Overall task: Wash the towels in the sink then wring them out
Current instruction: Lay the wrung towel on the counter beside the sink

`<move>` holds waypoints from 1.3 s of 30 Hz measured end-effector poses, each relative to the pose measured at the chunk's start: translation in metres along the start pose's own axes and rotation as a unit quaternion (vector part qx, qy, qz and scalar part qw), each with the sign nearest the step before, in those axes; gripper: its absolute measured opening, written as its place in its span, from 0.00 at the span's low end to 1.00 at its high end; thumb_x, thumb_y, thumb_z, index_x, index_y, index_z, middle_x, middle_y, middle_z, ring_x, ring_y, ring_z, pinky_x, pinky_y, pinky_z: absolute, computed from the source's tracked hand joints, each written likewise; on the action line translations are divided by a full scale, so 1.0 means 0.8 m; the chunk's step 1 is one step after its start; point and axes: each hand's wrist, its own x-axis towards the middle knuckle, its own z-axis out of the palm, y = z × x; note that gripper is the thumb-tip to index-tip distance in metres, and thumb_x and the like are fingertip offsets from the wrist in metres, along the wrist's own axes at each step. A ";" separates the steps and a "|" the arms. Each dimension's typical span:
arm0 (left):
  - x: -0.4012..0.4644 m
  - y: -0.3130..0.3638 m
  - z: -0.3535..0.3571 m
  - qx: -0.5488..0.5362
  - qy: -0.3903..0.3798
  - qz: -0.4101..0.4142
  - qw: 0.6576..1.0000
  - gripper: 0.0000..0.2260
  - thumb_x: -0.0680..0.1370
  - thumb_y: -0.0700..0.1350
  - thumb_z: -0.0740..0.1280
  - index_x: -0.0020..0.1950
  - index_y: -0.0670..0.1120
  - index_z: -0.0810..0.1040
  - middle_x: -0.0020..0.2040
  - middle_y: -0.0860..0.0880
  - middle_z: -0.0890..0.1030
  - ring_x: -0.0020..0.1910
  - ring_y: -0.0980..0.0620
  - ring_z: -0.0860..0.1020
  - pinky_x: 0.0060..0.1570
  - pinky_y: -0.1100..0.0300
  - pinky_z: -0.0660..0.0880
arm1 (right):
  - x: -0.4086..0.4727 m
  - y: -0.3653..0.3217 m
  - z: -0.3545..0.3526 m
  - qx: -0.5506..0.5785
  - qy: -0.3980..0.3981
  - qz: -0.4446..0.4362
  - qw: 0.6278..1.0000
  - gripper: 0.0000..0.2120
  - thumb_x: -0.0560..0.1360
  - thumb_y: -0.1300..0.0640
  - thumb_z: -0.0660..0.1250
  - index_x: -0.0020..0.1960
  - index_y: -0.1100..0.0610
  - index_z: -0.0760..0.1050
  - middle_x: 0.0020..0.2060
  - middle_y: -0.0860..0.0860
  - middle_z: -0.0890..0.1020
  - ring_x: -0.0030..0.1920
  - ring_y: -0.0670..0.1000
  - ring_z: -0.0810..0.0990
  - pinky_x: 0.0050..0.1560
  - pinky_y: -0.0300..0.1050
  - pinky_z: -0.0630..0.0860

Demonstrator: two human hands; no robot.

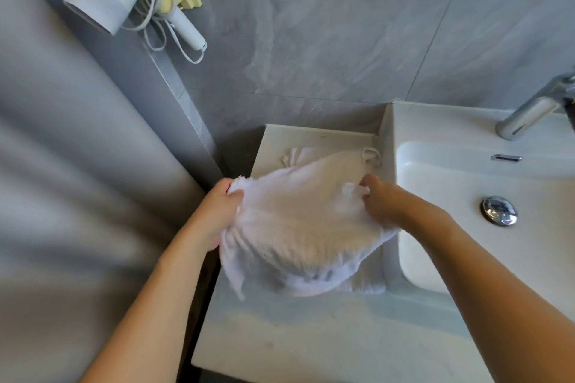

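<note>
My left hand (pixel 217 214), at nine o'clock of the bundle, has thumb and fingers curled round the edge of the white terry-cloth towel (pixel 298 227). The towel hangs bunched above the pale stone counter ledge (pixel 280 336), beside the basin, not in it. A second white towel (pixel 298 154) lies flat beneath, towards twelve o'clock. My right hand (pixel 378 204), at three o'clock, pinches the opposite edge with bent fingers. I judge this as picking up a towel for washing; next I must carry it over to the white ceramic sink (pixel 466 183), under the chrome tap (pixel 529 112). The cloth looks fluffy, creased, seemingly dry.
</note>
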 end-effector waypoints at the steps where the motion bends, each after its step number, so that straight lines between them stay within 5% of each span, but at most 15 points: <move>1: -0.001 -0.006 -0.004 0.050 -0.017 -0.035 0.998 0.11 0.83 0.45 0.59 0.65 0.51 0.72 0.54 0.50 0.78 0.52 0.48 0.78 0.52 0.50 0.77 | -0.002 0.001 0.000 -0.027 -0.027 0.022 0.999 0.17 0.82 0.59 0.54 0.70 0.58 0.66 0.59 0.60 0.79 0.54 0.60 0.79 0.53 0.51 0.76; 5: -0.014 -0.033 0.004 0.325 -0.120 -0.117 0.931 0.09 0.81 0.47 0.62 0.61 0.51 0.71 0.48 0.50 0.76 0.47 0.47 0.78 0.44 0.51 0.78 | -0.022 -0.003 0.022 -0.068 -0.205 0.128 0.968 0.13 0.80 0.64 0.53 0.52 0.70 0.73 0.40 0.63 0.83 0.35 0.59 0.83 0.33 0.47 0.80; 7: -0.013 -0.043 0.013 0.383 -0.160 -0.145 0.898 0.06 0.81 0.46 0.60 0.58 0.50 0.70 0.44 0.50 0.73 0.43 0.48 0.77 0.39 0.54 0.76 | -0.019 -0.007 0.038 -0.083 -0.216 0.135 0.963 0.16 0.80 0.63 0.53 0.61 0.72 0.70 0.51 0.67 0.80 0.36 0.60 0.83 0.36 0.50 0.82; 10: 0.025 -0.051 0.023 0.377 -0.128 -0.093 0.913 0.09 0.79 0.44 0.61 0.54 0.42 0.77 0.40 0.47 0.72 0.35 0.49 0.70 0.36 0.54 0.68 | 0.012 -0.015 0.043 -0.105 -0.152 0.074 0.980 0.15 0.80 0.63 0.55 0.64 0.67 0.72 0.59 0.62 0.77 0.51 0.61 0.81 0.43 0.48 0.76; 12: 0.054 -0.042 0.030 0.327 -0.093 -0.075 0.937 0.06 0.76 0.46 0.62 0.49 0.48 0.77 0.42 0.48 0.74 0.36 0.50 0.72 0.37 0.54 0.69 | 0.045 -0.014 0.042 -0.062 -0.110 0.060 0.990 0.16 0.79 0.61 0.57 0.65 0.64 0.71 0.63 0.61 0.76 0.60 0.61 0.77 0.51 0.47 0.73; 15: 0.098 -0.010 0.050 0.274 -0.068 -0.048 0.958 0.02 0.78 0.47 0.62 0.49 0.52 0.74 0.47 0.50 0.78 0.43 0.49 0.78 0.44 0.54 0.76 | 0.092 -0.016 0.031 -0.004 -0.057 0.074 0.996 0.19 0.79 0.61 0.57 0.69 0.63 0.66 0.65 0.62 0.73 0.63 0.62 0.75 0.58 0.48 0.73; 18: 0.155 0.020 0.080 0.241 -0.046 -0.026 0.969 0.03 0.76 0.45 0.63 0.43 0.49 0.74 0.40 0.46 0.78 0.37 0.46 0.76 0.39 0.55 0.73 | 0.140 -0.014 0.019 -0.004 -0.021 0.079 0.997 0.24 0.78 0.62 0.56 0.73 0.63 0.61 0.70 0.64 0.68 0.67 0.64 0.71 0.65 0.52 0.69; 21: 0.216 0.034 0.114 0.252 -0.022 -0.036 0.967 0.13 0.80 0.51 0.61 0.51 0.42 0.77 0.46 0.43 0.81 0.40 0.44 0.77 0.37 0.56 0.71 | 0.196 -0.001 0.014 -0.054 0.022 0.065 0.996 0.27 0.76 0.62 0.60 0.74 0.62 0.60 0.70 0.62 0.66 0.68 0.64 0.69 0.68 0.56 0.69; 26: 0.278 0.032 0.164 0.313 0.029 -0.038 0.949 0.21 0.79 0.56 0.61 0.65 0.41 0.72 0.62 0.40 0.75 0.61 0.37 0.75 0.57 0.49 0.73 | 0.259 0.003 -0.001 -0.133 0.111 0.044 0.984 0.18 0.80 0.58 0.54 0.69 0.57 0.70 0.65 0.60 0.73 0.66 0.62 0.70 0.64 0.54 0.67; 29: 0.293 0.037 0.172 0.316 0.028 0.010 0.948 0.12 0.80 0.45 0.60 0.60 0.41 0.72 0.54 0.42 0.75 0.53 0.38 0.75 0.48 0.51 0.71 | 0.286 0.003 -0.007 -0.219 0.034 0.063 0.973 0.20 0.80 0.54 0.57 0.71 0.56 0.70 0.68 0.58 0.68 0.69 0.60 0.66 0.66 0.55 0.66; 32: 0.313 0.037 0.152 0.131 0.061 0.008 0.990 0.02 0.80 0.40 0.58 0.48 0.44 0.67 0.41 0.48 0.70 0.39 0.46 0.69 0.35 0.54 0.64 | 0.296 -0.007 -0.019 -0.266 -0.061 0.036 0.961 0.20 0.77 0.54 0.62 0.68 0.57 0.72 0.66 0.58 0.73 0.65 0.59 0.73 0.63 0.51 0.73; 36: 0.332 0.040 0.122 0.042 0.044 -0.012 0.998 0.08 0.79 0.40 0.62 0.42 0.48 0.65 0.39 0.49 0.67 0.39 0.49 0.66 0.34 0.57 0.62 | 0.295 -0.021 -0.033 -0.223 -0.205 0.070 0.950 0.24 0.68 0.58 0.72 0.60 0.64 0.69 0.37 0.59 0.81 0.34 0.57 0.81 0.33 0.44 0.78; 39: 0.332 0.063 0.102 0.117 -0.007 0.032 0.993 0.06 0.74 0.38 0.62 0.45 0.47 0.66 0.40 0.49 0.68 0.39 0.48 0.67 0.36 0.55 0.62 | 0.295 -0.026 -0.034 -0.242 -0.269 0.049 0.931 0.15 0.66 0.54 0.73 0.49 0.62 0.81 0.36 0.57 0.81 0.30 0.56 0.78 0.31 0.40 0.76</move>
